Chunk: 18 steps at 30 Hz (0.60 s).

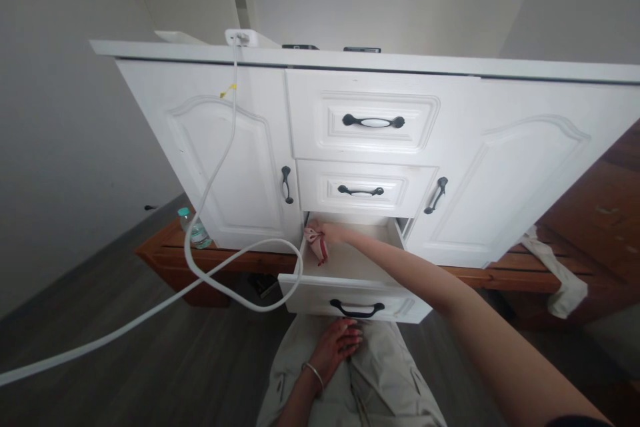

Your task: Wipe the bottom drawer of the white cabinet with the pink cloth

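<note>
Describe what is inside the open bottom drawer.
In the open drawer, the right hand holds a small pink pouch near the back left. The white floor shows bare elsewhere; the rear under the cabinet is hidden.

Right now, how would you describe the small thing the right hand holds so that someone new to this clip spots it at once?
Start at the white cabinet with three stacked drawers in its middle. Only the bottom drawer is pulled open, and the right hand reaches into its back left corner. There it holds a small pink and red cloth-like item, the only coloured thing in the white drawer.
</note>
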Tool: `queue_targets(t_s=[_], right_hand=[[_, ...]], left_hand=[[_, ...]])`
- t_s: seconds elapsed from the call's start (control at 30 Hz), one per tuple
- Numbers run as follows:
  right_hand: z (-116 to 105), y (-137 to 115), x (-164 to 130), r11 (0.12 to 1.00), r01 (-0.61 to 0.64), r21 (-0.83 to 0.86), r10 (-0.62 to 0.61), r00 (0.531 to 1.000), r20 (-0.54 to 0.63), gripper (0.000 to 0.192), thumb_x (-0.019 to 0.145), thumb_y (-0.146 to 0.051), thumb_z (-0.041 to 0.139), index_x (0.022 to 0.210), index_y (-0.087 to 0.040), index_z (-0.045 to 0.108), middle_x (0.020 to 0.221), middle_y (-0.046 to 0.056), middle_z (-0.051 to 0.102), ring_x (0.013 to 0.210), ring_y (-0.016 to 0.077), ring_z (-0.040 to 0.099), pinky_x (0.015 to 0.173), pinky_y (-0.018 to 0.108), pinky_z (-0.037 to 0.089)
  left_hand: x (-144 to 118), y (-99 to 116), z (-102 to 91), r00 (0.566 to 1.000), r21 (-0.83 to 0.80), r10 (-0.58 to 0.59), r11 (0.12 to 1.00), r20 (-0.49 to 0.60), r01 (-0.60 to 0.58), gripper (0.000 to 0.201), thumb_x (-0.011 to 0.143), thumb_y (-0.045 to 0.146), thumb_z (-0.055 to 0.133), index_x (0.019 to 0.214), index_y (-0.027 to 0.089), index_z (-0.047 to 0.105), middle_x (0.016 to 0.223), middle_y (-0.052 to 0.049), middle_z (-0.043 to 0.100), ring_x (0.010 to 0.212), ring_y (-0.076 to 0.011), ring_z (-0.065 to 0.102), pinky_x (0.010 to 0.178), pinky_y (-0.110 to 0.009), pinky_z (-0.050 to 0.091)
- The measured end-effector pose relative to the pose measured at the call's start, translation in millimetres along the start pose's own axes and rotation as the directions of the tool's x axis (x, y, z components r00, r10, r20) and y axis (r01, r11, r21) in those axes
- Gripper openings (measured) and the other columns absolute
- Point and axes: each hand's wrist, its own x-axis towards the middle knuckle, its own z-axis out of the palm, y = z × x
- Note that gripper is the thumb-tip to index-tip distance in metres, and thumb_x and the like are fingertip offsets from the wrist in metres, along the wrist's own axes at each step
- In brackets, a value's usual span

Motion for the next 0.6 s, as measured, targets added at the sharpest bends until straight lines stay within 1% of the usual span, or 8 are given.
queue_targets(t_s=[0.1, 0.2, 0.27, 0.33, 0.4, 0.47, 0.53, 0.6], right_hand=[[7, -11, -16, 0.993, 0.118, 0.028, -0.121, 0.979, 0.166, 0.034, 0.073, 0.001, 0.055, 0.1, -0.011, 0.072, 0.097, 0.007, 0.075, 0.085, 0.0187, 0.064, 0.079, 0.027, 0.05], [17, -22, -32, 0.971, 0.195, 0.135, -0.232, 0.896, 0.377, 0.034, 0.074, 0.001, 0.051, 0.097, -0.012, 0.072, 0.094, 0.005, 0.074, 0.08, 0.0161, 0.062, 0.072, 0.025, 0.049], [20, -27, -40, 0.963, 0.208, 0.173, -0.264, 0.86, 0.436, 0.036, 0.074, 0.001, 0.048, 0.097, -0.012, 0.072, 0.092, 0.004, 0.073, 0.078, 0.0151, 0.061, 0.072, 0.025, 0.048], [20, -26, -48, 0.97, 0.193, 0.145, -0.238, 0.869, 0.433, 0.036, 0.074, 0.0, 0.047, 0.097, -0.012, 0.072, 0.088, 0.004, 0.072, 0.076, 0.0147, 0.06, 0.073, 0.026, 0.047], [15, -20, -56, 0.982, 0.126, 0.14, -0.177, 0.872, 0.456, 0.039, 0.071, -0.001, 0.049, 0.1, -0.012, 0.073, 0.087, 0.003, 0.072, 0.078, 0.0151, 0.061, 0.072, 0.025, 0.048], [10, -7, -68, 0.984, -0.029, 0.173, -0.067, 0.852, 0.52, 0.046, 0.067, -0.002, 0.051, 0.107, -0.014, 0.072, 0.09, 0.003, 0.073, 0.08, 0.0155, 0.063, 0.071, 0.024, 0.049], [6, 10, -84, 0.961, -0.239, 0.141, 0.115, 0.806, 0.581, 0.049, 0.065, -0.005, 0.055, 0.11, -0.015, 0.072, 0.092, 0.002, 0.074, 0.08, 0.0154, 0.065, 0.07, 0.023, 0.051], [3, 28, -103, 0.917, -0.398, 0.034, 0.301, 0.745, 0.595, 0.045, 0.062, -0.007, 0.058, 0.104, -0.014, 0.074, 0.086, 0.002, 0.074, 0.074, 0.0158, 0.066, 0.068, 0.024, 0.052]], left_hand=[[3, -1, -1.0, 1.0, 0.002, -0.004, 1.0, 0.009, 0.004, 0.047, 0.07, 0.044, 0.083, 0.107, 0.017, 0.072, 0.103, -0.011, 0.076, 0.096, -0.0231, 0.071, 0.087, -0.034, 0.051], [6, -4, -0.9, 1.0, 0.006, -0.01, 1.0, 0.012, 0.01, 0.047, 0.07, 0.044, 0.082, 0.108, 0.018, 0.072, 0.105, -0.011, 0.075, 0.098, -0.0239, 0.07, 0.089, -0.035, 0.051], [7, -4, -0.9, 1.0, 0.012, -0.01, 1.0, 0.012, 0.01, 0.048, 0.07, 0.045, 0.082, 0.108, 0.018, 0.071, 0.106, -0.011, 0.075, 0.099, -0.0246, 0.07, 0.091, -0.037, 0.05], [6, -4, -1.5, 1.0, 0.018, -0.006, 1.0, 0.012, 0.006, 0.051, 0.07, 0.046, 0.082, 0.11, 0.018, 0.07, 0.107, -0.012, 0.075, 0.1, -0.0251, 0.07, 0.092, -0.037, 0.05], [5, -3, -2.4, 1.0, 0.02, -0.004, 1.0, 0.012, 0.003, 0.052, 0.069, 0.046, 0.083, 0.111, 0.018, 0.07, 0.108, -0.012, 0.075, 0.1, -0.0253, 0.07, 0.092, -0.037, 0.05], [4, -2, -3.1, 1.0, 0.017, -0.002, 1.0, 0.011, 0.002, 0.053, 0.068, 0.046, 0.083, 0.111, 0.017, 0.07, 0.107, -0.013, 0.075, 0.1, -0.0255, 0.07, 0.091, -0.037, 0.05], [3, -1, -3.4, 1.0, 0.008, 0.001, 1.0, 0.011, -0.001, 0.053, 0.068, 0.046, 0.083, 0.11, 0.017, 0.07, 0.107, -0.013, 0.075, 0.1, -0.0257, 0.07, 0.091, -0.037, 0.05], [3, -1, -3.0, 1.0, 0.007, 0.004, 1.0, 0.012, -0.005, 0.052, 0.069, 0.046, 0.082, 0.11, 0.017, 0.07, 0.108, -0.013, 0.075, 0.101, -0.0258, 0.07, 0.093, -0.038, 0.05]])
